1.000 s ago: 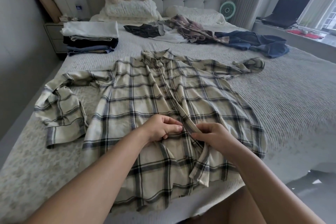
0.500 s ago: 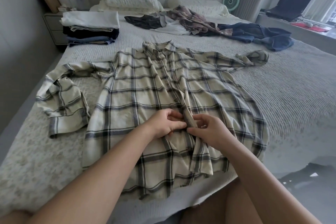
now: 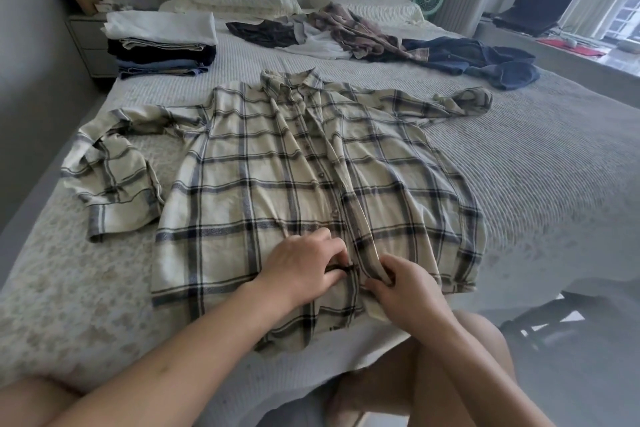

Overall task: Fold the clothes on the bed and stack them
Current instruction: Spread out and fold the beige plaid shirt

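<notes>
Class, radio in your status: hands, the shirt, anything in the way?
Both hands, left and right, pinching the plaid shirt front near the hem. Shirt flat, unfolded. Folded stack far left; loose clothes behind.

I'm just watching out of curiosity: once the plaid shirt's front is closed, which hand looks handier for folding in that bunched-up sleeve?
Probably the left hand: the bunched sleeve lies on its side of the plaid shirt; the right hand would have to cross over.

Left hand (image 3: 304, 270), right hand (image 3: 408, 288) pinching.
</notes>
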